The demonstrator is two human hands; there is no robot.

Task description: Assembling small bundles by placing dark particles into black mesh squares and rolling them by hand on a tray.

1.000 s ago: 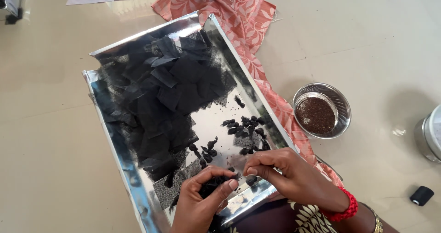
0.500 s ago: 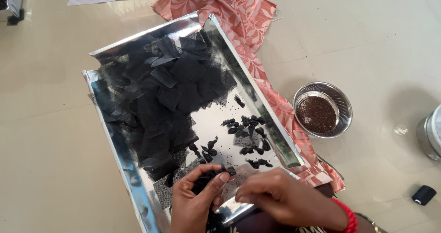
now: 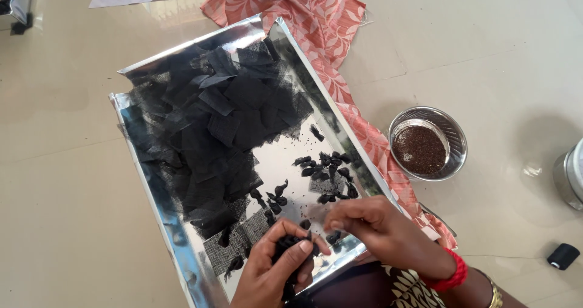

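Here, in the head view, two hands are working over one shiny silver tray point(image 3: 182, 247) that is lying on the floor. The left hand point(image 3: 270, 274) is curling its fingers tight around one small black net bundle point(image 3: 290, 247), just above the near edge of the tray. The right hand point(image 3: 379, 226) is reaching in beside it, and its fingertips point(image 3: 331, 226) are pinching close together at the top of that same bundle. Whether they are really gripping it is too small to tell.

One big heap of black net squares point(image 3: 212, 126) is filling the far half of the tray. About twenty little black tied bundles point(image 3: 325, 171) are lying on the bare middle part, near the right hand.

One orange patterned cloth point(image 3: 310, 23) is lying under the tray's right side. One round steel bowl point(image 3: 452, 132) with dark brown grains is sitting on the floor just past the cloth. One small black spool point(image 3: 563, 256) is lying well apart, at the right.
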